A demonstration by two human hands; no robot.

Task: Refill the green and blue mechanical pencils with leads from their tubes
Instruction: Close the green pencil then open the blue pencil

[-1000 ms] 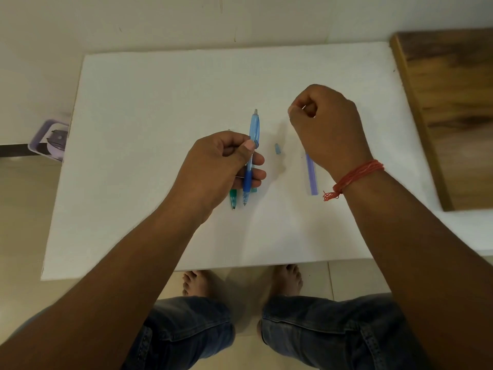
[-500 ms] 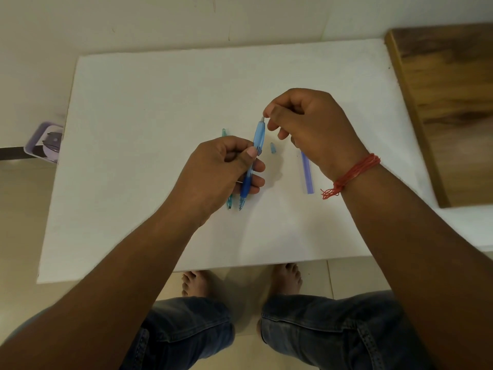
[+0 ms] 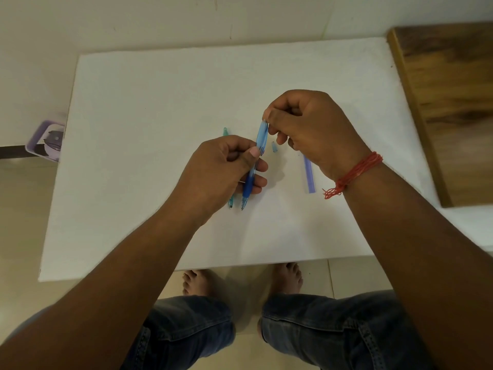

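Holding: left hand (image 3: 226, 169) grips the blue mechanical pencil (image 3: 253, 166) mid-barrel, thumb on top and fingers curled beneath, tip pointing toward the person and the pencil raised just above the worktop (image 3: 149, 108).
Pinching: right hand (image 3: 306, 126) has thumb and forefinger closed at the pencil's far end, the other fingers curled under; whether a lead sits between the fingertips is too fine to tell.
Blue pencil: pale translucent upper barrel, darker blue grip section, tilted slightly with its far end leaning right.
Green pencil: green mechanical pencil (image 3: 226, 131) lies on the worktop under the left hand, its far end peeking out beyond the knuckles and its tip showing near the wrist, just left of the blue tip.
Small cap: a little pale-blue piece (image 3: 274, 147) rests on the worktop between the two hands, just right of the blue pencil.
Lead tube: purple lead tube (image 3: 309, 174) lies flat on the worktop, partly under the right wrist, well right of the pencils.
Wrist: red thread band (image 3: 357, 172) is tied round the right wrist.
Surroundings: wooden board (image 3: 448, 102) sits at the worktop's right edge; a purple tray (image 3: 37, 140) shows on the floor at left; bare feet and jeans appear below the near edge.
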